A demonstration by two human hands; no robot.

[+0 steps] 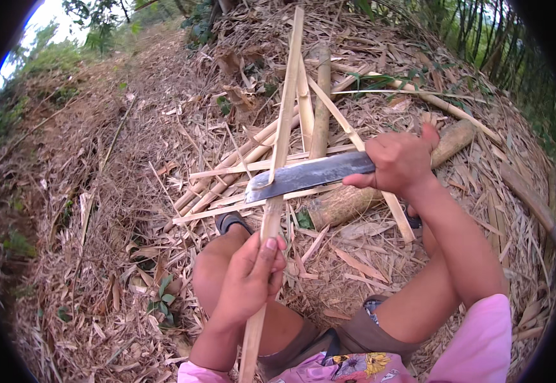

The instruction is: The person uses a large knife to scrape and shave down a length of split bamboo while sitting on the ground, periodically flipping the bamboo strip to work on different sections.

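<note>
A long pale bamboo strip [283, 124] runs lengthwise in front of me, from my lap out over the litter. My left hand [252, 274] is closed round its lower part, thumb on top. The machete [322, 173] lies crosswise over the strip beyond that hand, its broad dark blade touching the wood. A thin curl of bamboo stands at the blade near its tip. On the right, my right hand [400, 159] is wrapped round the machete's handle end, and the fist hides the handle.
A thick bamboo log [348, 203] lies beyond my knees, under the right hand. Several split strips and thin poles [252, 153] are piled ahead. Dry leaves and shavings cover the ground. A dark pole [533, 207] lies at far right; bamboo stems [501, 38] stand behind.
</note>
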